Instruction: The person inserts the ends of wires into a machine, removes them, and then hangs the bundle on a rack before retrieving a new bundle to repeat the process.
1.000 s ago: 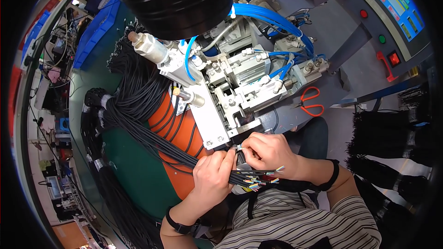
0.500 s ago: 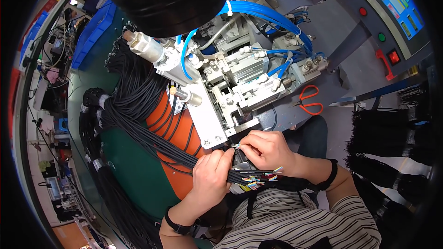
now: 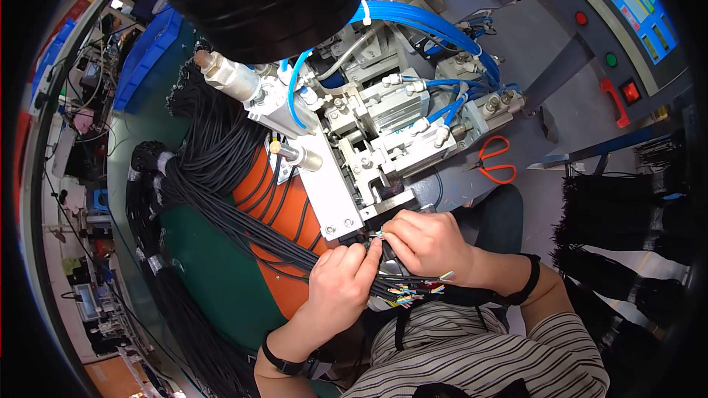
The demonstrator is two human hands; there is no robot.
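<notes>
We count two hands, a left hand [image 3: 341, 284] and a right hand [image 3: 434, 247], and two black wristbands [image 3: 532, 280], one per wrist. Around them we find one pair of scissors [image 3: 483, 165], one screen [image 3: 638, 7], two round red buttons [image 3: 582, 19], one green button [image 3: 611, 60], one lit red switch [image 3: 629, 93] and one orange mat [image 3: 286, 289]. The black cables [image 3: 217, 140] and coloured wires [image 3: 403, 300] overlap too closely for us to count.

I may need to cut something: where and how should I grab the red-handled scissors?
Probably by the red loops of the scissors, coming from the picture's right: the loops spread apart on that side, while the blades point left, toward the metal machine.
</notes>
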